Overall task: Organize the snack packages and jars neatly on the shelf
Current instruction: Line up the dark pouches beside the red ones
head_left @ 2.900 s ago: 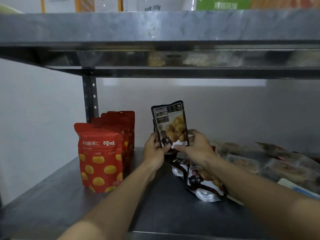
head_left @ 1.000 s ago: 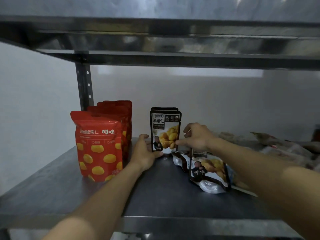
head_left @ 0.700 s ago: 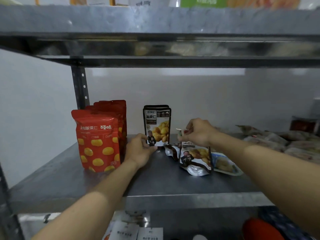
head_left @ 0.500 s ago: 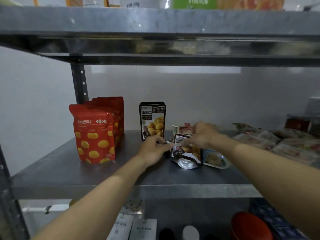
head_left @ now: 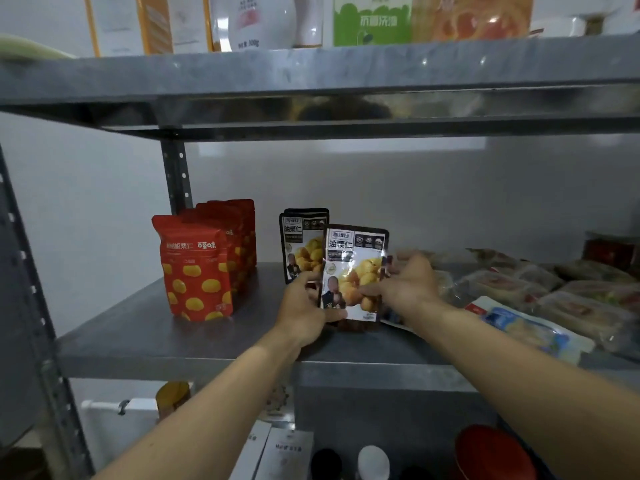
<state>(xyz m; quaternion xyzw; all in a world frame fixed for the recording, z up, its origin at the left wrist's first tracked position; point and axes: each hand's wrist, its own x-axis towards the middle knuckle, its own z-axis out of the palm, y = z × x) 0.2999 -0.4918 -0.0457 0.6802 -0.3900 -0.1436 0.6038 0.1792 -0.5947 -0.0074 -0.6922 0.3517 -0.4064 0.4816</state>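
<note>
Both hands hold a black chestnut pouch (head_left: 353, 268) upright above the grey metal shelf (head_left: 180, 341). My left hand (head_left: 306, 311) grips its lower left edge; my right hand (head_left: 407, 282) pinches its right side. Right behind it, another black chestnut pouch (head_left: 299, 242) stands upright. A row of red pouches (head_left: 195, 268) with yellow spots stands to the left. One more dark pouch lies flat under my right hand, mostly hidden.
Flat clear-wrapped snack packs (head_left: 519, 289) and a blue-white pack (head_left: 530, 329) lie scattered on the shelf's right half. The upper shelf (head_left: 311, 71) carries boxes and a white jar. Below are white boxes (head_left: 277, 452), bottle caps and a red lid (head_left: 491, 452). A steel post (head_left: 176, 174) stands at the back left.
The first black pouch was stood upright behind and let go. Both hands then took a second black pouch from the flat pile and raised it upright in front of the first.
</note>
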